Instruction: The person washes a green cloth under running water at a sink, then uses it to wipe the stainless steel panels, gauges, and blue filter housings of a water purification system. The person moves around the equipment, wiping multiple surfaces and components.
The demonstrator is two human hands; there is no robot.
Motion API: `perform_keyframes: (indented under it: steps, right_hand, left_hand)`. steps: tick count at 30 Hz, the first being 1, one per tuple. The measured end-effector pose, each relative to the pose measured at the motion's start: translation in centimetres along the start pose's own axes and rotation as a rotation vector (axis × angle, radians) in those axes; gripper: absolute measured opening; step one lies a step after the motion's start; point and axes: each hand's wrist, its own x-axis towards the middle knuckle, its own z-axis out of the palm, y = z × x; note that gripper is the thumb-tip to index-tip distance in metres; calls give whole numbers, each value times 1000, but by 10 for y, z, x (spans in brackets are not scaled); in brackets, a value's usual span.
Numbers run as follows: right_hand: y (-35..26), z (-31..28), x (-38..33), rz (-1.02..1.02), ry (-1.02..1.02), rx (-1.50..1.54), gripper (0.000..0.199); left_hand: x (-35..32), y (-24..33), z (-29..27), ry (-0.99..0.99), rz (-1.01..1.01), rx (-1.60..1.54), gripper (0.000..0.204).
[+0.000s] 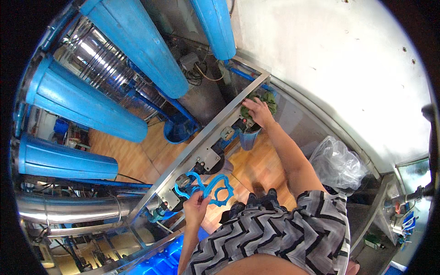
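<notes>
My left hand (196, 208) is closed on a bright blue looped thing (223, 191), like bent tubing or a plastic strip; its exact kind I cannot make out. Its loops hang in front of the metal frame (183, 153). Farther off, at the end of my stretched arm, my right hand (259, 112) grips a crumpled dark green cloth (270, 103). The cloth lies over the top of a fitting on the frame, above a blue filter housing (249, 140). Part of the cloth is hidden under the fingers.
Large blue filter housings (91, 98) hang at the left, near a shiny steel tank (103, 62). A blue basin (178, 130) sits on the tiled floor behind the frame. Clear plastic bags (338, 162) are at right, by a white wall (339, 59). Blue bottles (160, 256) lie near front.
</notes>
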Motion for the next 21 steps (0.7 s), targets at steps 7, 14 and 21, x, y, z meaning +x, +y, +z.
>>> perform_keyframes:
  steps: [7,14,21]
  right_hand:
    - [-5,22,-21,-275,-114,-42,53]
    - [84,-25,22,255,195,35,40]
    - [68,4,18,573,-104,72,63]
  left_hand:
    - [2,-8,12,-33,-52,49,21]
    - [11,5,8,-14,-14,84,21]
    - [11,4,10,-71,-156,128,20]
